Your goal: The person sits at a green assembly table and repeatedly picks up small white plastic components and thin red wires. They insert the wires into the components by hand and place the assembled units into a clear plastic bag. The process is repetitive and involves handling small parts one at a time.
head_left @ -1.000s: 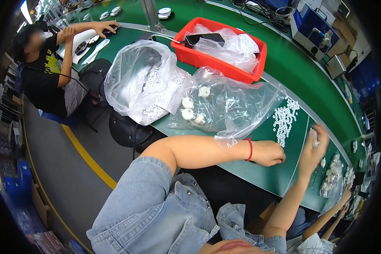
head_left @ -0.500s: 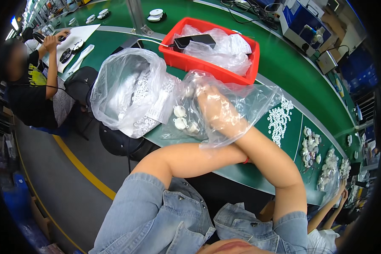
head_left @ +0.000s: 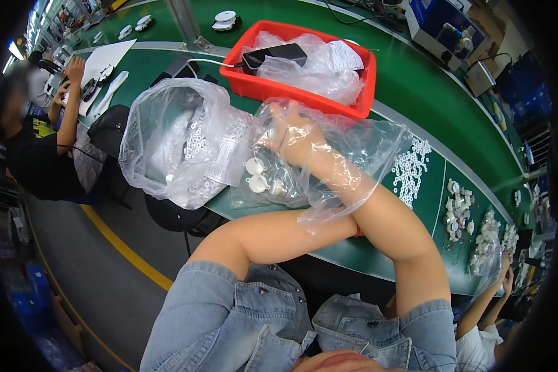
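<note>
My sleeves (head_left: pixel 195 304) were blue denim, my wristband (head_left: pixel 358 230) red. The bench (head_left: pixel 369 257) was green, the tub (head_left: pixel 369 87) red, its adapter (head_left: pixel 276 56) black, the cable (head_left: pixel 208 61) white. My bag (head_left: pixel 359 139) was clear, the caps (head_left: pixel 257 183) and rings (head_left: pixel 410 173) white, the floor (head_left: pixel 68 260) grey with a yellow stripe (head_left: pixel 127 251).

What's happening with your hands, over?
Right hand in clear bag, grip unclear. White parts there too. Left hand hidden behind right forearm.

Green table (head_left: pixel 369 265), red bin (head_left: pixel 279 93), bag of white rings (head_left: pixel 144 139), clear bag (head_left: pixel 381 141), loose rings (head_left: pixel 409 170), white parts (head_left: pixel 457 211)
</note>
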The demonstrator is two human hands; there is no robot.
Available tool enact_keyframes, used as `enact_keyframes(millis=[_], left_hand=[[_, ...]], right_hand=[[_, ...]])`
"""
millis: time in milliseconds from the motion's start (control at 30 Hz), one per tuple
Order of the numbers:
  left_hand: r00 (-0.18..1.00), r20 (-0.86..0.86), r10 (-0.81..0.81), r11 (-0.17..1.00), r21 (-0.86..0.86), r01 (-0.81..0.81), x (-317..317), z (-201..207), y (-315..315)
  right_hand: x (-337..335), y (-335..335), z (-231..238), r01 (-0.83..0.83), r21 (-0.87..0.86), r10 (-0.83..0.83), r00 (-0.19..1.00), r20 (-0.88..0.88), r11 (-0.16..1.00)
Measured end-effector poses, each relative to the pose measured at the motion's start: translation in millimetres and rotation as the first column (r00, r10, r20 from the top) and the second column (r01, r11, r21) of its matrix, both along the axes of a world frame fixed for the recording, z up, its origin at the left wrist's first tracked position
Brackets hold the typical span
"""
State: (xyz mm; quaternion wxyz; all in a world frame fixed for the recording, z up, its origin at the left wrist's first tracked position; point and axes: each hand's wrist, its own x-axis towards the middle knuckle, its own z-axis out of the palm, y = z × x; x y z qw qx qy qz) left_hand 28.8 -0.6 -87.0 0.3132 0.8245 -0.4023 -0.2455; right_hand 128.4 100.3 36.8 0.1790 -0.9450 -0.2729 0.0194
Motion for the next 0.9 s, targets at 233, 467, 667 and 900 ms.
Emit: enact_keyframes(millis=[233,467,667,900], left_hand=[[0.998,0.033,-0.052,0.999,-0.003,0.052,-3,16,-3],[0.976,0.108,-0.189,0.972,-0.12,0.202,0,54,3],[0.957,0.212,-0.199,0.918,-0.301,0.258,3,64,11],[0.91,-0.321,-0.262,0.779,-0.627,0.003,7,94,7]], right_hand=[[-6,-20,-3,-0.086,0.147,0.087,0.996,0.0,0.985],[-44,-70,44,-0.108,0.266,0.139,0.985,-0.099,0.958],[-83,-145,40,-0.036,0.444,0.108,0.984,-0.139,0.895],[-136,-244,86,0.212,0.51,0.216,0.725,-0.654,0.834]])
